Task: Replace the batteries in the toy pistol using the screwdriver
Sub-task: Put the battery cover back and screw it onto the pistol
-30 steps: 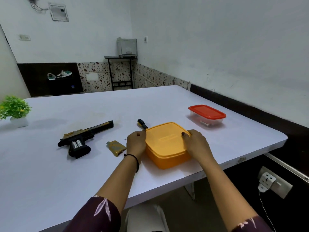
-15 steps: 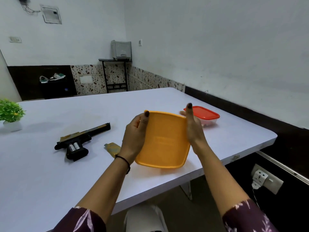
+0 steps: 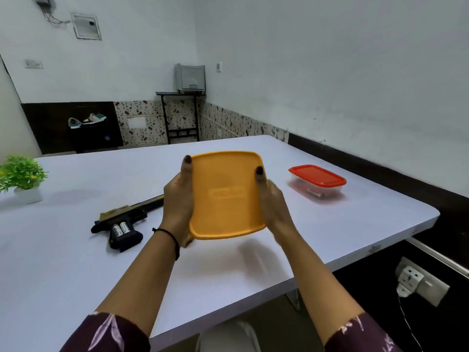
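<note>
Head view: gripping the orange lidded container (image 3: 225,196) with left hand (image 3: 177,207) and right hand (image 3: 272,207), thumbs curling over its top face, holding it tilted above the white table (image 3: 76,262). Leaving the toy pistol (image 3: 127,215) lying on the table at nine o'clock of the container, two batteries (image 3: 120,228) showing in its opened grip. Leaving a red-lidded box (image 3: 317,181) at three o'clock.

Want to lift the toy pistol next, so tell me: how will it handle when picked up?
The toy pistol lies flat on its side on the table, so it should not roll. It looks like rigid plastic, probably light. Its battery bay is uncovered with two batteries showing; they may slip out if it is turned over.
</note>
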